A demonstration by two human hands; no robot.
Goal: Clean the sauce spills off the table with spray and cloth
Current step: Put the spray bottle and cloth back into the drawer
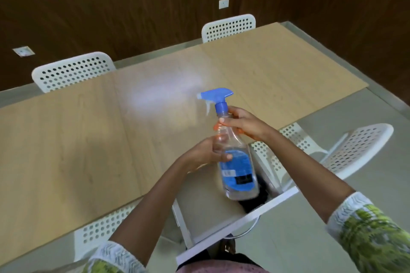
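Observation:
A clear spray bottle (235, 162) with a blue trigger head and a blue label is held in the air over the near edge of the light wooden table (88, 135). My right hand (241, 124) grips its neck just under the blue cap. My left hand (208, 153) holds the bottle's body from the left side. The nozzle points left and away, over the tabletop. A pale glare patch lies on the wood beyond the nozzle. No cloth and no sauce spill can be made out in this view.
White perforated chairs stand around the table: two at the far side (73, 71) (228, 26), one at the right (346, 150), one near left (104, 228). A white open box or drawer (235, 221) sits below the bottle. A dark wood wall is behind.

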